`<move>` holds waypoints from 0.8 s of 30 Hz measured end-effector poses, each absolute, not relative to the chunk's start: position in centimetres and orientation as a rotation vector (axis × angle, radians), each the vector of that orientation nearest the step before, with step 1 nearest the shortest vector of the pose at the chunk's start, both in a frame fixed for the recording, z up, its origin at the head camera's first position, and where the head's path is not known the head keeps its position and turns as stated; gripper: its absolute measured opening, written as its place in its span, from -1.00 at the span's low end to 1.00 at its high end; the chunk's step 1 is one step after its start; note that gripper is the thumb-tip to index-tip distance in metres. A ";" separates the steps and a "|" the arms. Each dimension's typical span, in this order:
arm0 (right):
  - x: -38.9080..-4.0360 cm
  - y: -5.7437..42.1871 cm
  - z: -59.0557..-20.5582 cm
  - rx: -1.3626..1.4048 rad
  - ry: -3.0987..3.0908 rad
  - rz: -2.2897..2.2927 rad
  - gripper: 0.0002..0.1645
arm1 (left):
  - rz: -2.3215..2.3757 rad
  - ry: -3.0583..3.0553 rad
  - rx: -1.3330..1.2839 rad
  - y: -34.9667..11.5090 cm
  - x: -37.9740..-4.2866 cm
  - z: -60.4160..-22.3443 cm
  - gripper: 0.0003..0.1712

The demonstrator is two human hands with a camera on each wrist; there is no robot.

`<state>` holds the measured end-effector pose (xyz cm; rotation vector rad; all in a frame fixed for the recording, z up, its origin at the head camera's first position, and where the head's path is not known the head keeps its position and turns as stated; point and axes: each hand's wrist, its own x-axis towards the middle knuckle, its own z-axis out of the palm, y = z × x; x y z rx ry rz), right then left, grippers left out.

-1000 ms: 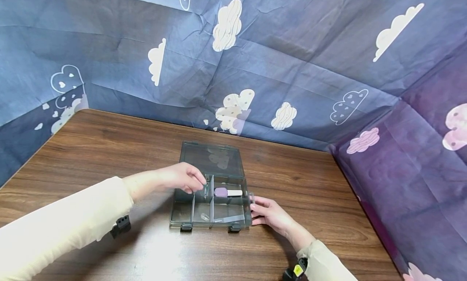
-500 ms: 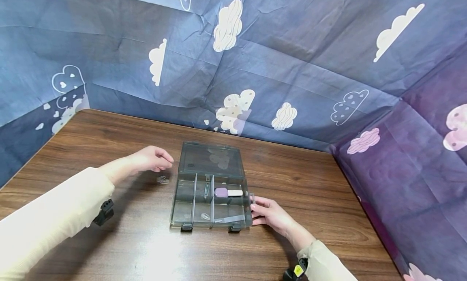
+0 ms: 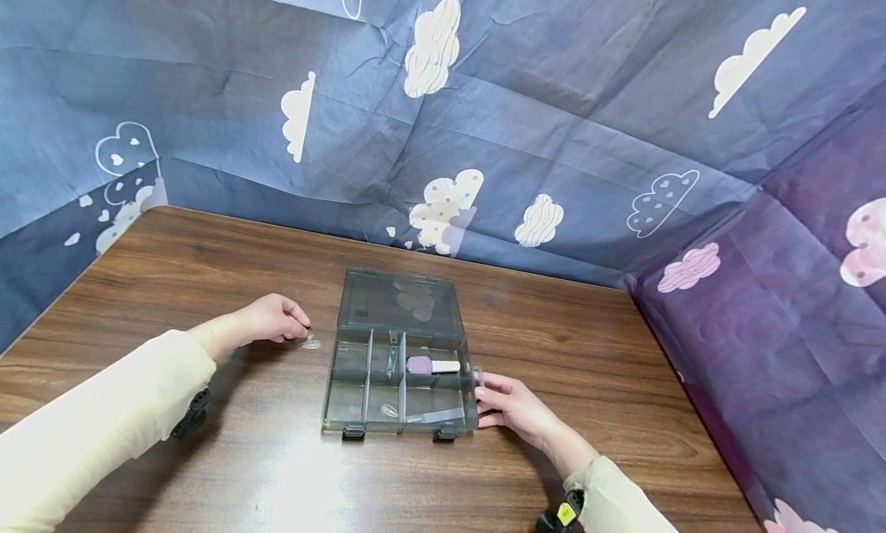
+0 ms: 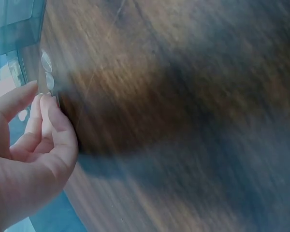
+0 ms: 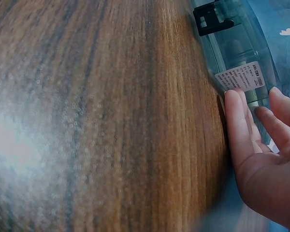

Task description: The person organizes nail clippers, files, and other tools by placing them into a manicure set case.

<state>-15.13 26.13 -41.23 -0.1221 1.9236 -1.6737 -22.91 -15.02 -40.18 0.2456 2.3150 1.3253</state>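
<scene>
My left hand [image 3: 273, 318] hovers low over the table left of the box, fingers bent. Its fingertips are right beside a few clear, almond-shaped false nail tips [image 3: 311, 343]; thumb and fingers look apart in the left wrist view, where the false nail tips [image 4: 47, 62] lie just past them. A smoky clear storage box [image 3: 346, 410] stands with its lid [image 3: 401, 306] folded back. My right hand [image 3: 515, 406] holds the box's right side near its small handle. Inside are a purple nail polish bottle [image 3: 419, 365], another clear nail tip [image 3: 389, 411] and a flat grey strip [image 3: 434, 416].
A slim metallic piece [image 3: 392, 358] sits in the upper middle compartment, its kind unclear. Two dark latches [image 3: 354, 431] stick out at the box's front. The wooden table [image 3: 208, 271] meets a cloud-patterned cloth [image 3: 346, 194] at the back and sides.
My left hand has left the box's upper middle compartment, swung left over the table, and come down to the loose nail tips. The right hand and box have stayed put.
</scene>
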 end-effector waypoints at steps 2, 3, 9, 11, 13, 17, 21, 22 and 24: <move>-15.1 26.1 -41.2 -0.128 1.921 -1.672 -0.38 | 1.316 2.348 0.255 -14.9 -22.8 -40.3 -0.72; -15.2 26.1 -41.2 -0.128 1.921 -1.672 -0.38 | 1.308 2.369 0.264 -14.8 -22.7 -40.3 -0.73; -15.2 26.1 -41.3 -0.115 1.930 -1.661 -0.38 | 1.221 2.482 0.312 -14.6 -22.5 -40.5 -0.80; -15.2 26.1 -41.3 -0.111 1.936 -1.657 -0.38 | 1.210 2.494 0.318 -14.6 -22.5 -40.6 -0.82; -15.2 26.1 -41.3 -0.107 1.941 -1.653 -0.39 | 1.205 2.501 0.322 -14.5 -22.6 -40.7 -0.83; -15.3 26.1 -41.3 -0.100 1.947 -1.644 -0.39 | 1.196 2.506 0.316 -14.5 -22.7 -40.6 -0.83; -15.3 26.1 -41.3 -0.101 1.946 -1.641 -0.39 | 1.188 2.503 0.308 -14.5 -22.7 -40.4 -0.82; -15.3 26.1 -41.3 -0.101 1.945 -1.640 -0.38 | 1.188 2.499 0.304 -14.5 -22.7 -40.4 -0.82; -15.3 26.1 -41.3 -0.102 1.944 -1.641 -0.38 | 1.200 2.484 0.297 -14.5 -22.7 -40.2 -0.82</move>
